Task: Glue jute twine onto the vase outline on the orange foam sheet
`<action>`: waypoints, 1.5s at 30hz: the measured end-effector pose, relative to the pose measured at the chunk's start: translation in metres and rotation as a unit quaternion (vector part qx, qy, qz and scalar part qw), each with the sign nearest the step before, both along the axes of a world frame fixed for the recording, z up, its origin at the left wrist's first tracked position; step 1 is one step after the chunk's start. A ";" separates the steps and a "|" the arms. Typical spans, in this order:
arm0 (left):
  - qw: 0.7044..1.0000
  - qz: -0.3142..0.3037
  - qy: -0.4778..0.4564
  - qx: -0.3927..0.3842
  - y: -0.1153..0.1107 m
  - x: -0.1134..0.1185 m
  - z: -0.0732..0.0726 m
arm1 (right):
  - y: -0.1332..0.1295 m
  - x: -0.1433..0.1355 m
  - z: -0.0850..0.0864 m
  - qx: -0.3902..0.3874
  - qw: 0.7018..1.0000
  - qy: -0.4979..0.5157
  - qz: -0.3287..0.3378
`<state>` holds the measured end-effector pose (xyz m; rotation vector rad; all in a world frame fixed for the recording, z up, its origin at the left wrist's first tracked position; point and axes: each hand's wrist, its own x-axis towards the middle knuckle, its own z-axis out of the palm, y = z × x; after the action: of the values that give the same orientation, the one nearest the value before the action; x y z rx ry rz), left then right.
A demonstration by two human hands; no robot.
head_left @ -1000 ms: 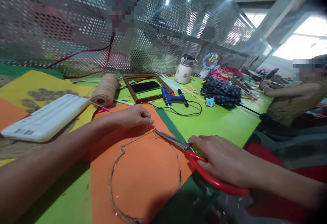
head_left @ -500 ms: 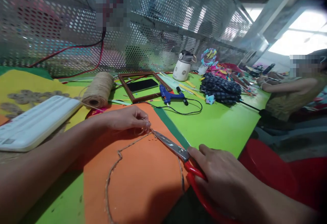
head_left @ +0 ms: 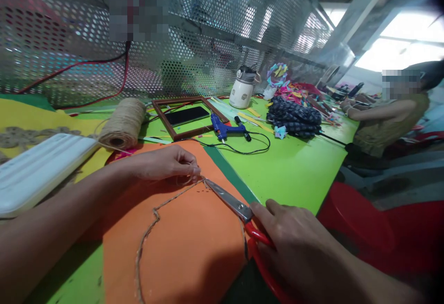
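Green table (head_left: pixel 294 174) | left hand (head_left: pixel 169 161): pinching twine (head_left: pixel 178 196) | right hand (head_left: pixel 294 237): gripping red-handled scissors (head_left: pixel 242 208)

One camera, worn on my head, supplies the view. It looks forward and downward over the smooth, bright green surface (head_left: pixel 287 174). My bare forearms (head_left: pixel 74 216) enter at the lower left and lower right, placing my left grip (head_left: pixel 180 161) and my right grip (head_left: pixel 294 237) at close range. The flat, orange paper sheet (head_left: pixel 187 248) lies near the lens and is cropped by the bottom edge. The silver, perforated metal panel (head_left: pixel 204 31) spans the upper left background and recedes rightward. On the right, the view reaches deeper, to a person in an olive-brown top (head_left: pixel 378 133) and a bright white window (head_left: pixel 409 36).
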<state>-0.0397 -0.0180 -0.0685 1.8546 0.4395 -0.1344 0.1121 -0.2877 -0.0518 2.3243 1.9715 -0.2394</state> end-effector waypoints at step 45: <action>1.000 -0.023 -0.001 -0.021 -0.001 -0.002 0.004 | 0.008 -0.007 0.011 -0.066 0.997 -0.050 0.005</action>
<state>-0.0417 -0.0192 -0.0648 1.8234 0.3907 -0.1726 0.1050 -0.2798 -0.0407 2.2003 1.8610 -0.2400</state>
